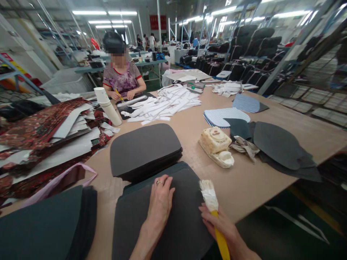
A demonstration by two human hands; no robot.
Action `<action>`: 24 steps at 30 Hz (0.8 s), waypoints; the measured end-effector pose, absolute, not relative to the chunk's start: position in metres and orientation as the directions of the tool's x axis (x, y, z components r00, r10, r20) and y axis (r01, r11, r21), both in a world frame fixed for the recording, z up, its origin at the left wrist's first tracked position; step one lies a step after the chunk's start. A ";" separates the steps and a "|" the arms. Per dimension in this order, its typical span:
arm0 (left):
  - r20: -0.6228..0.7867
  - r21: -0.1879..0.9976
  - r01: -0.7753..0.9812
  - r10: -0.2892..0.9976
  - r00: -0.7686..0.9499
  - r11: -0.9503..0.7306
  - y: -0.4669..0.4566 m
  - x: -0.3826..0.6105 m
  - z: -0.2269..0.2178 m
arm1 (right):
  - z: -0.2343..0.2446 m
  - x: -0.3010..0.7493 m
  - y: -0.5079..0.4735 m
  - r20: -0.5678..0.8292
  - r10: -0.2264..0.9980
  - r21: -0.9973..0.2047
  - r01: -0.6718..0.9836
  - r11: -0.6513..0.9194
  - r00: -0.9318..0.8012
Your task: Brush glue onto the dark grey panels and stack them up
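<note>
My left hand (162, 198), a ring on one finger, lies flat on the top of a stack of dark grey sheets (187, 220) with rounded corners. At the stack's right edge, my right hand (221, 224) holds a paintbrush (210, 196) with a yellow handle. White stuff coats the brush's bristles, which point up and away from me. The right fingertips are beside or touching the sheet edge; I cannot tell which. A second stack of dark sheets (146, 148) sits just beyond. To its right stands a cream-crusted container (215, 144), its contents not clearly visible.
Another dark stack (40, 224) is at the near left, below patterned red fabric pieces (40, 126). Across the brown table (189, 133) a person (124, 76) works beside white strips (173, 103) and a white bottle (110, 110). Dark cut pieces (282, 144) lie at right.
</note>
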State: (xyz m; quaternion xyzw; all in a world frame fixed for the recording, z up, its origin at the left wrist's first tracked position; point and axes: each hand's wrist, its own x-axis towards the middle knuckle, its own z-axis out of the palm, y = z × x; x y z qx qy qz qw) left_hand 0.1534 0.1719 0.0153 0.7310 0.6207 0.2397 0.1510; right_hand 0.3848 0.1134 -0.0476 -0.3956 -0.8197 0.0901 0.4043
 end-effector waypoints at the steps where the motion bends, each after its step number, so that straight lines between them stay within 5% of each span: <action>1: 0.122 0.520 0.837 0.984 0.127 -0.173 0.185 0.163 0.013 | -0.053 0.387 0.114 0.627 0.704 -0.457 0.575 0.679 -0.334; 14: -0.021 0.641 0.768 1.000 0.007 0.008 0.240 0.192 0.001 | -0.071 0.399 0.111 0.464 0.827 -0.613 0.559 0.558 -0.316; 24: -0.062 0.603 0.795 0.998 -0.030 0.062 0.243 0.204 0.003 | -0.055 0.395 0.129 0.590 0.757 -0.553 0.544 0.632 -0.281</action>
